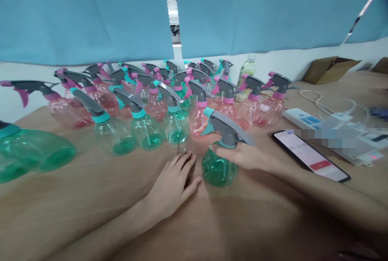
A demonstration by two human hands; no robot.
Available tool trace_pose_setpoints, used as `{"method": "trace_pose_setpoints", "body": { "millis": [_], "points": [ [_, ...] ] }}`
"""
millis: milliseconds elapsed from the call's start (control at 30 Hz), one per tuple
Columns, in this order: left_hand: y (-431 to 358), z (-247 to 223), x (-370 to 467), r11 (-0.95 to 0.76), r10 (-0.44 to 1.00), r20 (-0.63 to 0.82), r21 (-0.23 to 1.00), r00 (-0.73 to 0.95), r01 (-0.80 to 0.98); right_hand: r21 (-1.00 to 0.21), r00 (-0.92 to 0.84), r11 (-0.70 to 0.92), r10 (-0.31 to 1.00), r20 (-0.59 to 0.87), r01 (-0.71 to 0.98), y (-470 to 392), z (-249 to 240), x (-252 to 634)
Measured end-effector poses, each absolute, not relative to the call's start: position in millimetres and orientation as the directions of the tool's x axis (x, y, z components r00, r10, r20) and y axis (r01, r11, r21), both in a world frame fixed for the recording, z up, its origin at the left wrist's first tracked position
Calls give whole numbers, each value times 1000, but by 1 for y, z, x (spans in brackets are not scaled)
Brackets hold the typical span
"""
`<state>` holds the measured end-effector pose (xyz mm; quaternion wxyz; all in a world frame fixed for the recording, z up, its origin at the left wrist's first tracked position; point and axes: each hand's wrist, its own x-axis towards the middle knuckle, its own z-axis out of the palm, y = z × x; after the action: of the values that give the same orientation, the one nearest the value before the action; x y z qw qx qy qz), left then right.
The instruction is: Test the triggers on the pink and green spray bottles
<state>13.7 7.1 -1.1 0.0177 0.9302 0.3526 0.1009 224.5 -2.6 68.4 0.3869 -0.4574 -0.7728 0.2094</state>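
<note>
My right hand (pixel 235 154) is wrapped round the neck of a green spray bottle (pixel 220 172), just under its grey and turquoise trigger head. The bottle stands upright, and its far side is partly hidden by my fingers. To its left, my left hand (pixel 174 178) lies on the brown table (pixel 121 212) with the fingers stretched out, holding nothing. Just beyond that hand stands another green spray bottle (pixel 176 129). Behind the held one is a pink spray bottle (pixel 199 115).
Several more green and pink spray bottles (pixel 148 133) fill the table's back and left. A phone (pixel 309 154) lies right of my right forearm, beside a white power strip (pixel 300 117) with cables. A cardboard box (pixel 321 71) and a drink bottle (pixel 248 67) stand farther back.
</note>
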Motion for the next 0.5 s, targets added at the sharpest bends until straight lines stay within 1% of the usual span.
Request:
{"method": "trace_pose_setpoints", "body": {
  "millis": [133, 367, 433, 500],
  "points": [
    [7, 0, 14, -748, 663, 174, 107, 728, 655, -769, -277, 481, 876, 396, 422, 1, 62, 225],
    [7, -1, 13, -744, 667, 175, 112, 724, 658, -805, -288, 504, 858, 425, 312, 3, 57, 225],
    [7, -1, 14, -746, 665, 173, 112, 726, 656, -812, -284, 500, 860, 425, 300, 3, 56, 225],
    [7, -1, 14, -748, 664, 173, 114, 728, 654, -787, -272, 502, 863, 426, 359, 3, 55, 225]
  ]
}}
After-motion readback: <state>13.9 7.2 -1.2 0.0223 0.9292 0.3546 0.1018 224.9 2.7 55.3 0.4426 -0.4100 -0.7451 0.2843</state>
